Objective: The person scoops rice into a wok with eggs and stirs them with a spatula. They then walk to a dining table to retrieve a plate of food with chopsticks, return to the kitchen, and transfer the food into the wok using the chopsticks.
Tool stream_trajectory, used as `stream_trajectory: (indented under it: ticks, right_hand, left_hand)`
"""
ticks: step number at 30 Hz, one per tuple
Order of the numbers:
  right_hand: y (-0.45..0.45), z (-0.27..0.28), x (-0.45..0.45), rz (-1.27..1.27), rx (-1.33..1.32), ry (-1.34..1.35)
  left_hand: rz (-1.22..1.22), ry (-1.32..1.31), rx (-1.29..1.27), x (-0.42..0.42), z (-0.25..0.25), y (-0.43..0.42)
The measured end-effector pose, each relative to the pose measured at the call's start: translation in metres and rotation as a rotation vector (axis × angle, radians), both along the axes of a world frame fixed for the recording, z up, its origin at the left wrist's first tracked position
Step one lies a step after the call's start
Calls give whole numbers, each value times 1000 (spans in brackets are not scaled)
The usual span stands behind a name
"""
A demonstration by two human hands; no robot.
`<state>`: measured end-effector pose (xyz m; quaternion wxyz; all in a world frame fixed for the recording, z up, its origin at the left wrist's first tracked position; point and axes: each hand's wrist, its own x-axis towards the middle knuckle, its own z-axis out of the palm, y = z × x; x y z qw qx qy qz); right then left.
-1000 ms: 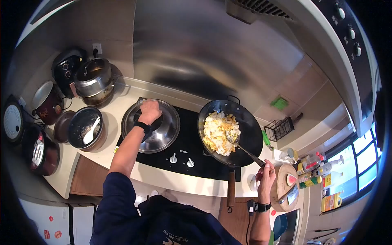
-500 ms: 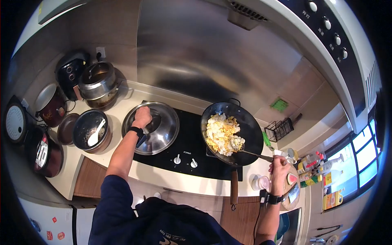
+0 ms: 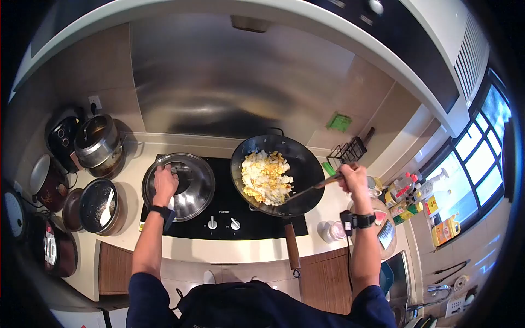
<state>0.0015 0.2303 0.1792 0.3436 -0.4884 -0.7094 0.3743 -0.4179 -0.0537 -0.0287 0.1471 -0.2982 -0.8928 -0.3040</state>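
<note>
My left hand (image 3: pixel 165 183) is closed round the knob of a large steel lid (image 3: pixel 197 191), which lies over the left side of the black stove (image 3: pixel 221 232). In my right hand (image 3: pixel 351 179) is the handle of a metal spatula (image 3: pixel 311 188), gripped from above. Its blade end sits among rice and yellow egg (image 3: pixel 265 175) in the black wok (image 3: pixel 306 169) on the right of the stove. The food lies heaped on the left side of the wok. A wooden wok handle (image 3: pixel 292 249) points toward my body.
At left stand a black pot (image 3: pixel 117 218) with a white rice paddle (image 3: pixel 106 210), a steel steamer pot (image 3: pixel 95 142) and a rice cooker (image 3: pixel 65 254). At right are a pink-lidded jar (image 3: pixel 333 232), a cutting board with a knife (image 3: pixel 386 235), bottles (image 3: pixel 407 213) and a wire rack (image 3: pixel 347 151).
The view has shifted and turned. My right hand has lifted the spatula's handle end, and the blade has gone lower into the food. My left hand stays at the lid's knob.
</note>
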Motion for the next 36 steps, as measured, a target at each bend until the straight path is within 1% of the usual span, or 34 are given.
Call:
stream_trajectory:
  ticks: [1, 3, 5, 7, 9, 10, 11, 13, 14, 15, 17, 18, 19, 21, 22, 23, 25, 26, 27, 29, 30, 32, 33, 35, 36]
  right_hand:
    - [3, -7, -6, 14, -33, -14]
    - [17, -7, -4, 133, -100, 31]
    - [20, 10, 4, 162, -52, 50]
    - [22, 20, 15, 189, -17, 58]
    - [26, 18, 21, 281, 134, 35]
    - [33, 12, 23, 293, 224, -47]
    - [44, 1, 24, 314, 430, -114]
    - [43, -3, 20, 289, 609, -147]
    - [44, -4, 19, 293, 704, -157]
    - [48, -7, 15, 312, 702, -154]
    - [56, -17, 8, 311, 680, -91]
    - [59, -17, 4, 337, 617, -77]
    - [64, -17, -1, 350, 616, -71]
    - [78, -26, -13, 357, 612, -42]
    - [95, -37, -19, 383, 516, -42]
    - [105, -46, -26, 390, 518, -35]
    - [116, -59, -36, 523, 431, 156]
    - [115, -58, -40, 550, 372, 137]
    - [114, -55, -42, 561, 376, 139]
    - [109, -45, -43, 615, 595, 92]
    - [105, -41, -43, 623, 599, 97]
    - [97, -36, -41, 719, 714, 51]
    - [93, -37, -41, 724, 719, 53]
    - [82, -42, -40, 810, 680, 76]
    - [72, -42, -40, 783, 608, 61]
  left_hand:
    - [3, 5, -5, 22, 9, -1]
    - [-122, -106, 162, 67, 20, -1]
    - [-197, -329, 206, 120, 11, 3]
    - [-349, -968, 315, 183, 14, 5]
    - [-493, -1250, 430, 250, 9, 9]
    - [-522, -1397, 389, 279, 8, 15]
    - [-552, -1545, 347, 304, 6, 20]
    - [-638, -1796, 325, 344, -4, 28]
    - [-639, -1915, 366, 356, 0, 33]
    - [-640, -2034, 406, 366, 8, 35]
    - [-598, -2061, 448, 380, 20, 41]
    - [-563, -2032, 534, 384, 20, 44]
    - [-531, -1999, 616, 388, 20, 46]
    - [-492, -1988, 627, 392, 21, 50]
    - [-464, -1983, 629, 394, 21, 52]
    - [-461, -1975, 636, 395, 21, 53]
    - [-423, -1889, 630, 398, 20, 53]
    - [-420, -1883, 641, 399, 20, 54]
    - [-420, -1869, 628, 399, 22, 54]
    - [-418, -1846, 627, 399, 24, 54]
    - [-413, -1826, 604, 400, 24, 55]
    - [-409, -1800, 589, 399, 25, 55]
    - [-418, -1793, 588, 399, 25, 55]
    - [-431, -1786, 595, 401, 26, 54]
    - [-428, -1761, 587, 401, 26, 55]
